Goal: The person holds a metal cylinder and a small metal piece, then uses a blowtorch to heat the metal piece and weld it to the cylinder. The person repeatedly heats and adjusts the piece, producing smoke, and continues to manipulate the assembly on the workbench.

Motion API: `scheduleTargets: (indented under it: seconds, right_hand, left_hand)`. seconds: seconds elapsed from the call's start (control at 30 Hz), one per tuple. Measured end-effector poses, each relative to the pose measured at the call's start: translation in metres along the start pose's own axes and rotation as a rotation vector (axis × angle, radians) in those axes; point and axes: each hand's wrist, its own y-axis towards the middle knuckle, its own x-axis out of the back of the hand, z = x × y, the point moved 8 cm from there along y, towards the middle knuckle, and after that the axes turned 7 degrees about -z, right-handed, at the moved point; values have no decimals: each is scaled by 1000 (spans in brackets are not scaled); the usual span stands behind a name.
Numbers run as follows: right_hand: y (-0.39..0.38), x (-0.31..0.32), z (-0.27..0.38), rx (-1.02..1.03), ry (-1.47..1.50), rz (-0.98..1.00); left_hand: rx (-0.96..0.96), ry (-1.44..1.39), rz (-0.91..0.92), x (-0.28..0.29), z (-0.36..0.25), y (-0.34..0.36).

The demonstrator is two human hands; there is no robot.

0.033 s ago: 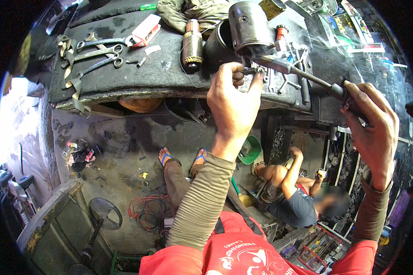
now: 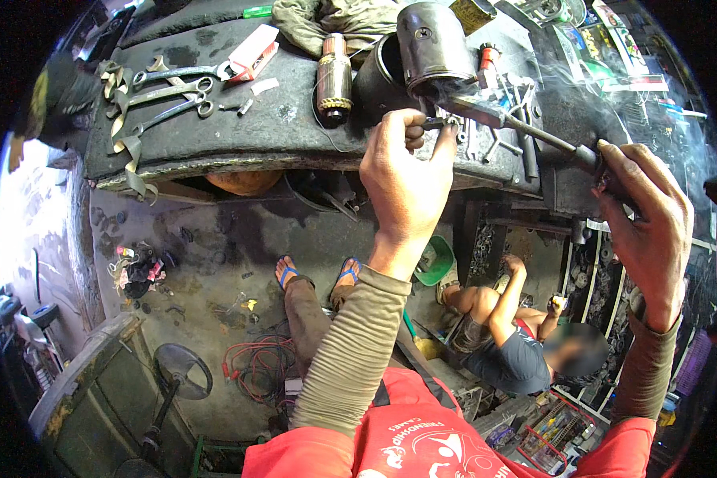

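Note:
My right hand (image 2: 645,207) grips the handle end of a large soldering iron (image 2: 546,135) with a thick, block-like tip. The tip reaches left to just below an upright metal motor housing (image 2: 434,48). Between the thumb and fingers of my left hand (image 2: 406,171) is a small dark metal part (image 2: 436,123), close to that tip. Whether the two touch I cannot tell. A second dark housing (image 2: 377,80) leans beside the first, and a copper-ended armature (image 2: 334,84) stands left of it. Thin smoke drifts on the right.
Several wrenches (image 2: 171,92) and a red-and-white box (image 2: 253,52) lie on the bench (image 2: 279,139). More hand tools (image 2: 506,143) rest under the iron. A person (image 2: 502,342) sits low at the right. Below are a steering wheel (image 2: 182,371), red cables (image 2: 259,362) and a green basin (image 2: 436,261).

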Motion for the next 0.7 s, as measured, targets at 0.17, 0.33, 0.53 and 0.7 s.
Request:
scheduleTargets:
  seconds: [0.17, 0.33, 0.53, 0.7]
  right_hand:
    - [1, -2, -3, -62, 34, 17]
    - [4, 1, 1, 13, -26, 3]
    - [3, -1, -4, -40, 22, 14]
    - [3, 1, -1, -14, -8, -12]
  left_hand:
    - [-111, 18, -95, 1, -4, 5]
    - [-127, 26, -104, 2, -5, 6]
    - [-128, 13, -88, 2, -3, 8]
    - [-120, -6, -81, 2, -3, 8]
